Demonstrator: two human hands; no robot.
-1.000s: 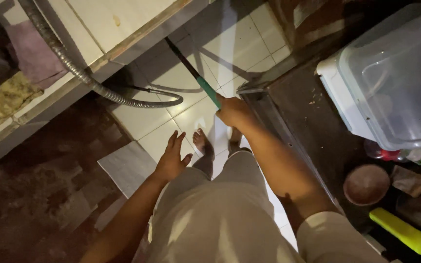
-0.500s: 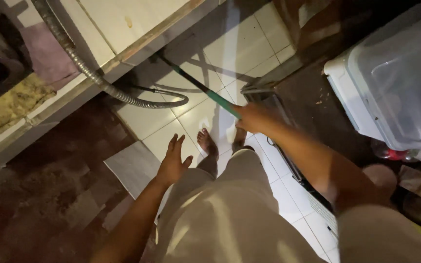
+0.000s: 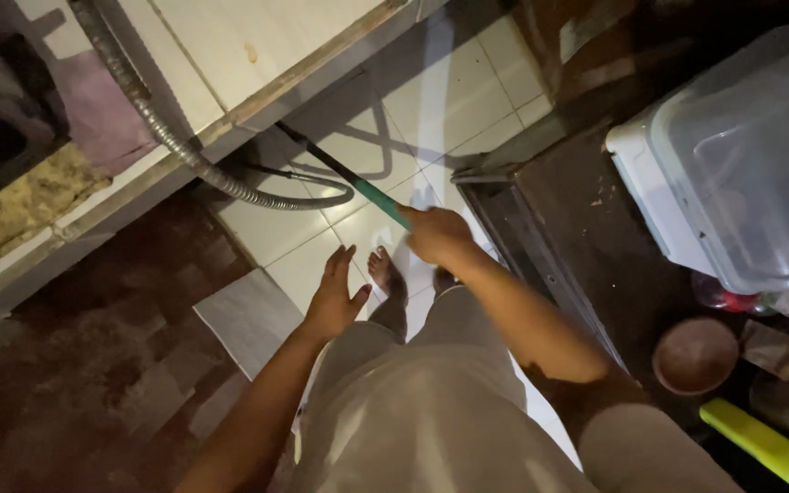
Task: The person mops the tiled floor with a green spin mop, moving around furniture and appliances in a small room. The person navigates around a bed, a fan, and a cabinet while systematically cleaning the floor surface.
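Green-handled and long, the stick is the thing I see in play from the head view: my right hand is wrapped tight around its near end, and the dark far end slants up and left across the white floor tiles toward the base of the pale cabinet. What kind of tool it is I cannot tell, since its tip sits in shadow under the cabinet edge.

My left hand hangs free, fingers spread wide and holding nothing, above a loose grey tile sheet that lies where the white tiling meets the dark reddish floor. Two bare feet stand on the white tiles just past the hands, below pale trousers.

A corrugated metal hose runs down the cabinet front and curls across the tiles, passing under the stick's shaft. A pinkish cloth hangs at upper left.

To the right, a dark counter carries a clear plastic lidded box, a round brown bowl and, near the corner, a yellow bar-shaped object. All of these are well apart from the right hand.
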